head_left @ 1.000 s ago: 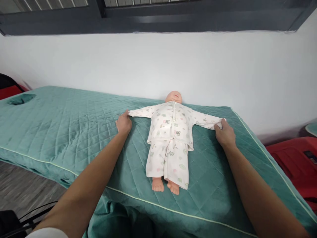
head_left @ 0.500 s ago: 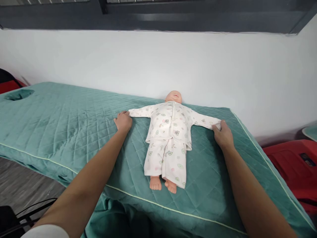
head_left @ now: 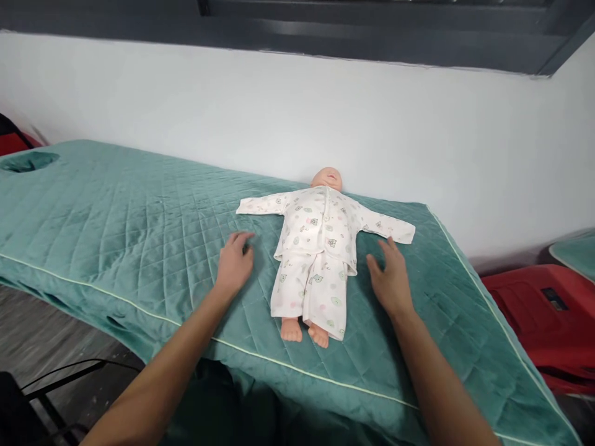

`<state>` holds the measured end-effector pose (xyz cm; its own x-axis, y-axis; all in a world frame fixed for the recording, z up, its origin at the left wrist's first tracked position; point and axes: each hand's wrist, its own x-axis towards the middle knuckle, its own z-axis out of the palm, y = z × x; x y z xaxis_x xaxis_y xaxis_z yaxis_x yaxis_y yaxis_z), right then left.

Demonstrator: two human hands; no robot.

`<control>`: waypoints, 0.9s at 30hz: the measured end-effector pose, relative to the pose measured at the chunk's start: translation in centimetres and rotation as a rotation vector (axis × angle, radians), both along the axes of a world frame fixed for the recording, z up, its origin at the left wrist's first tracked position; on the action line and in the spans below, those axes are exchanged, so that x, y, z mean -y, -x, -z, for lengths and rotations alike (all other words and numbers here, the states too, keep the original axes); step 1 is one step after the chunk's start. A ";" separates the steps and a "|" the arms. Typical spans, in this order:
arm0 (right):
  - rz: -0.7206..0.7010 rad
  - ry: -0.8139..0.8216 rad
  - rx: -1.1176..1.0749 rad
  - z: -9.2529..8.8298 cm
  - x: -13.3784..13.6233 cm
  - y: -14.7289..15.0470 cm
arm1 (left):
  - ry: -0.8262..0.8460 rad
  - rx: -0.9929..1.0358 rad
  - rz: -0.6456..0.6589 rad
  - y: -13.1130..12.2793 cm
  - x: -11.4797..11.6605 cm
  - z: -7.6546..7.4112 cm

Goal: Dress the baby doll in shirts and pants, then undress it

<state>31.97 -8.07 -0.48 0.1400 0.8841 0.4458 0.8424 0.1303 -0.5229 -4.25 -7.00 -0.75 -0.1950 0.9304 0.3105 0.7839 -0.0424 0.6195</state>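
Observation:
A baby doll (head_left: 326, 178) lies on its back on the green quilted bed cover (head_left: 153, 235), its head near the wall and its bare feet toward me. It wears a white printed top (head_left: 320, 223) with both sleeves spread out and matching white trousers (head_left: 310, 288). My left hand (head_left: 235, 261) is left of the doll, below the sleeve, with thumb and fingers apart and holding nothing. On the other side my right hand (head_left: 389, 272) is open and empty, its fingertips close to the lower edge of the other sleeve.
Behind the bed rises a white wall (head_left: 232, 111) under a dark frame (head_left: 325, 34). A red case (head_left: 543, 322) stands at the right. The cover has a hole (head_left: 28, 162) at the far left. A black metal frame (head_left: 60, 379) is at lower left.
Both hands have let go of the sleeve ends and moved inward and toward me, their fingers opening. The sleeves stay spread. The view has shifted slightly.

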 end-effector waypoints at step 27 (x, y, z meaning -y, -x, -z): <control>-0.530 0.176 0.183 -5.4 10.7 13.5 | 0.079 0.325 0.405 -3.6 12.7 -0.2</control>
<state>18.43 -18.75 4.93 -0.4066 0.8754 0.2615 0.7645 0.4827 -0.4272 -0.66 -19.74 -0.60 0.1106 0.9693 0.2194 0.4816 -0.2454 0.8413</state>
